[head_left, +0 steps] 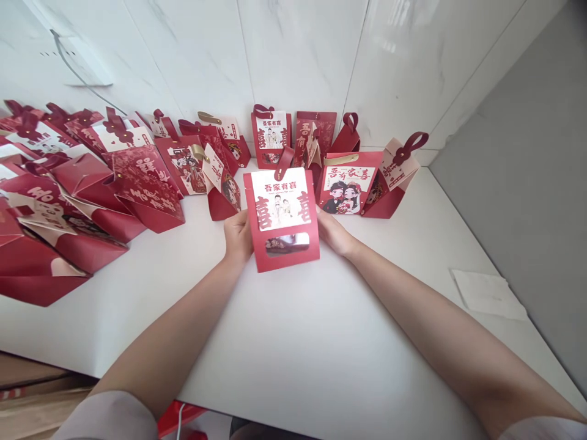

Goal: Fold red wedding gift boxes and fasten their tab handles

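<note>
Head view: you hold a red gift box [284,239] between your two hands, above or on the white tabletop; whether its base touches the surface, you cannot tell from here. Its front faces you, slightly tilted, with a white printed panel, a small window below that panel and a dark red strap [284,162] at its top. Your left hand [238,235] closes on the left side of the gift box, and your right hand [337,234] grips its right side, with the fingers partly hidden behind it.

Directly behind the gift box, near the wall, stands a box with a matching front [271,135]. Just to the right of the gift box and behind it you have a box with a cartoon couple [349,186], and beyond that a box with a pale side [393,177]. Left of the gift box and well apart from it, you see a crowd of red boxes [149,186], some leaning. A white sheet [488,293] lies on the tabletop [321,342] well to the right of the gift box. Farther behind the gift box rises the marbled wall [302,55].
</note>
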`<state>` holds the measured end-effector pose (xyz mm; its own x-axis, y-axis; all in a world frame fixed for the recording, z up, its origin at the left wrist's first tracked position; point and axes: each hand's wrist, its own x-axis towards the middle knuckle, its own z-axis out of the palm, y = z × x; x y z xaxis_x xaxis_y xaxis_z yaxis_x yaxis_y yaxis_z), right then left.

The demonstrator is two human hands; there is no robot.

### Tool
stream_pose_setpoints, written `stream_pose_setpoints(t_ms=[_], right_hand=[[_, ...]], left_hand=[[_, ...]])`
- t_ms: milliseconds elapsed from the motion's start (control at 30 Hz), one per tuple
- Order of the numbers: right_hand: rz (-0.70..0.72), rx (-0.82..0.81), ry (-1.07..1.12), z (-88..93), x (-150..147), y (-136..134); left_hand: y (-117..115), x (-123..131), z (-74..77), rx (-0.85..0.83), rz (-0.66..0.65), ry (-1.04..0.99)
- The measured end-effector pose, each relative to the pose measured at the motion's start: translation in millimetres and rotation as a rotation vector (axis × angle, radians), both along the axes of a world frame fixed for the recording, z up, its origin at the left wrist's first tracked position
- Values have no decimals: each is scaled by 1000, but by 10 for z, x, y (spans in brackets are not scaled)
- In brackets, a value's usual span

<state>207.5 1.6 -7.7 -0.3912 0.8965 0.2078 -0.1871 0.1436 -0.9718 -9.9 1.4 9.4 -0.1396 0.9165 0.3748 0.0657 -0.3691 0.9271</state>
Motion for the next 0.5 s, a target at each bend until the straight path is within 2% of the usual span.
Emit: stream_pose_setpoints(t_ms=[67,133,233,333,433,500], right_hand=[[-10,40,9,-8,14,-5],[9,84,-17,-9,34,-20],[89,88,-62,-15,41,-48],[90,119,-143,-29,18,-66],[68,151,-198,-30,4,-68],[70,155,-205,-17,8,-65]], left_hand=[[74,-21,-52,71,18,29],[111,0,-103,86,-23,-8],[97,55,-149,53,-180,-138],[59,70,-160,125,-308,-147],[51,46,-164,188,-333,-87],[59,34,-168,148,-344,-85]])
